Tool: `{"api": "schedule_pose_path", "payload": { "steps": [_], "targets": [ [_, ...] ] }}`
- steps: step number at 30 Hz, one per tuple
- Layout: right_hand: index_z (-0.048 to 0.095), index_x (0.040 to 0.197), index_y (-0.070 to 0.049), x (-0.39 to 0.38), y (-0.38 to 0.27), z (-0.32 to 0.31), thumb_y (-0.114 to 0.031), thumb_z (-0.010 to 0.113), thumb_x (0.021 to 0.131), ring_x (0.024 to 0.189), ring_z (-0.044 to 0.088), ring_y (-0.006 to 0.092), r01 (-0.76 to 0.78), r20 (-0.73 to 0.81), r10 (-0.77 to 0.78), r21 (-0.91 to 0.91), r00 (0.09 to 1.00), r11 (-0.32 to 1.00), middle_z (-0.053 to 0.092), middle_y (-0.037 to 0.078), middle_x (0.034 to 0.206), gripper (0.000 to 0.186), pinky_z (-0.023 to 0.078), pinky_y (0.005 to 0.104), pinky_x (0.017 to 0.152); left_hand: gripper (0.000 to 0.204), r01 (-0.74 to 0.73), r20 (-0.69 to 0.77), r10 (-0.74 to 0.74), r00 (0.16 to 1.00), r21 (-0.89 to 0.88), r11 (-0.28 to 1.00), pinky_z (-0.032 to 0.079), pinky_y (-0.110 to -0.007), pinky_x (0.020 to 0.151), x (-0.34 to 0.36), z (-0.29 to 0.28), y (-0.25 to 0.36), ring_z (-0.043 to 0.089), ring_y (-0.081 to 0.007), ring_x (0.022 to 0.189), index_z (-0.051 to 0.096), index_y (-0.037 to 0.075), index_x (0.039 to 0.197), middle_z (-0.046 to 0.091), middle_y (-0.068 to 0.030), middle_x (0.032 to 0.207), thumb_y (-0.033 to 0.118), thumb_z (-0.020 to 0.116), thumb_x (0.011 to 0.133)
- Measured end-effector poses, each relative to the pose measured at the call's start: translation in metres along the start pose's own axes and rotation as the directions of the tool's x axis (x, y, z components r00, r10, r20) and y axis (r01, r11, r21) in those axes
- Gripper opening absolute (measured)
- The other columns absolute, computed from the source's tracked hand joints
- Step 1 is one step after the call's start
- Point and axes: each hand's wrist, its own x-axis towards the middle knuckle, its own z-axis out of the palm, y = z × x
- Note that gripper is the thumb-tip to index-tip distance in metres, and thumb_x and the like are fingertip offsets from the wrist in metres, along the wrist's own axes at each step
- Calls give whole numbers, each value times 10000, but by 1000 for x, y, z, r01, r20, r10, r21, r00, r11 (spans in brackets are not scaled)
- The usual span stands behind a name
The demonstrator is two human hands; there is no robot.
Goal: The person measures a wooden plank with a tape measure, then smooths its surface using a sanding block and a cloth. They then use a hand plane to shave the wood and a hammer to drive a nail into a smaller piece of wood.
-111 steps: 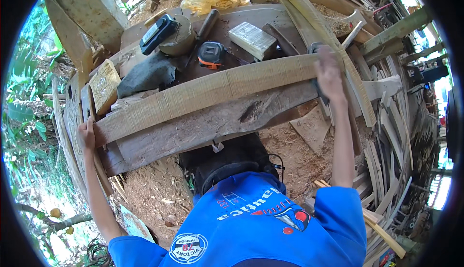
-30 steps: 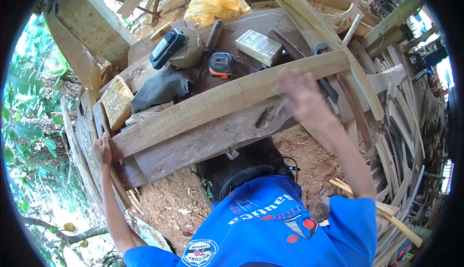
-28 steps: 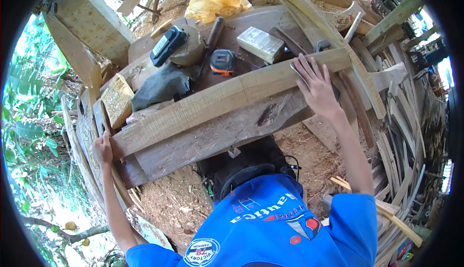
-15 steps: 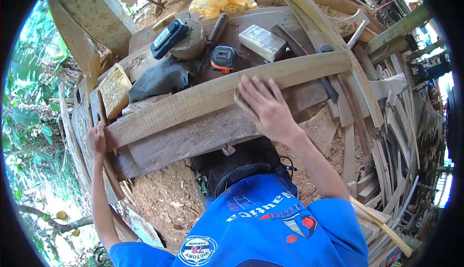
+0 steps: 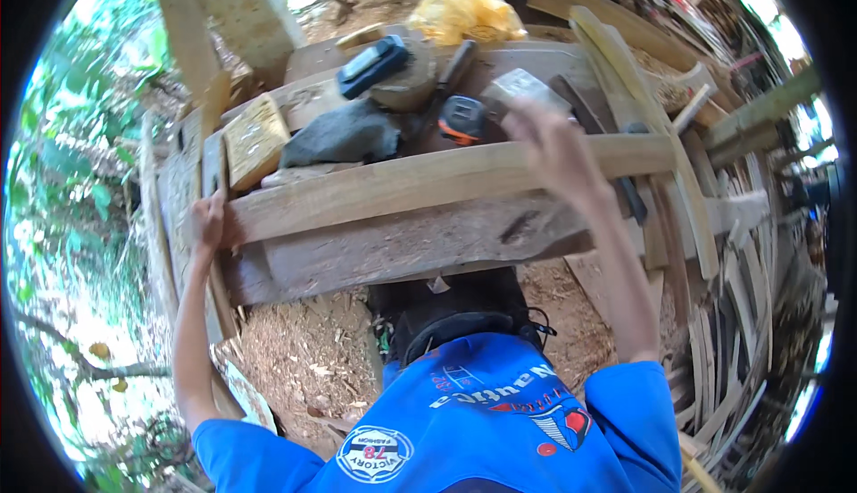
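A long, pale wooden board [image 5: 384, 188] with a gentle curve lies across the workbench [image 5: 357, 259]. My left hand [image 5: 210, 221] is closed on its left end. Smeared by motion, my right hand [image 5: 549, 140] is over the right part of the board, in front of a pale rectangular block [image 5: 527, 87]. Its fingers are too blurred to tell whether they hold anything. A black and orange tape measure [image 5: 462, 120] sits left of that hand, beyond the board. Next to it are a dark grey cloth [image 5: 344, 133] and a tool with a wooden handle [image 5: 456, 68].
A dark boxy device [image 5: 372, 66] rests on a round wooden piece [image 5: 406, 82]. Behind the bench lies a yellow plastic bag [image 5: 467, 12]. A rough wooden block [image 5: 256, 143] stands near my left hand. Wood offcuts [image 5: 741, 288] pile up at right; shavings [image 5: 303, 350] cover the ground.
My right hand has lifted off the board's face and moved away from me and to the right, toward the pale block. My left hand keeps the board's end. The whole view has shifted slightly.
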Motion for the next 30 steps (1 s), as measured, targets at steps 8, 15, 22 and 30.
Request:
{"api": "schedule_pose_path", "payload": {
  "steps": [8,15,22,30],
  "targets": [
    [412,1288,-140,54,-80,57,-211,621,779,1224,382,341,257,363,-153,-259,919,931,439,134,1289,555,339,432,1004,491,74,20,-79,997,179,981,419,-455,549,-7,-13,23,574,-377,571,604,4,598,549,-225,587,415,465,827],
    [642,967,-111,123,-81,172,-84,559,700,840,626,307,404,595,-212,-208,775,891,639,152,902,281,501,418,722,464,56,21,-59,998,128,990,427,-446,554,3,-5,40,582,-370,588,619,23,613,560,-214,601,415,481,817],
    [598,896,-44,124,-85,99,-79,530,710,872,592,319,333,188,-370,204,910,921,617,134,890,201,481,385,766,467,101,44,-107,993,120,988,416,-442,529,-3,-11,34,575,-357,563,609,9,599,551,-203,577,413,502,807],
    [631,880,-26,103,-61,0,148,485,650,899,591,261,427,-87,-425,348,901,835,612,100,907,323,444,302,819,457,100,7,-102,995,121,988,421,-437,529,-7,-14,38,577,-353,559,609,13,591,555,-199,574,408,506,797]
  ]
}}
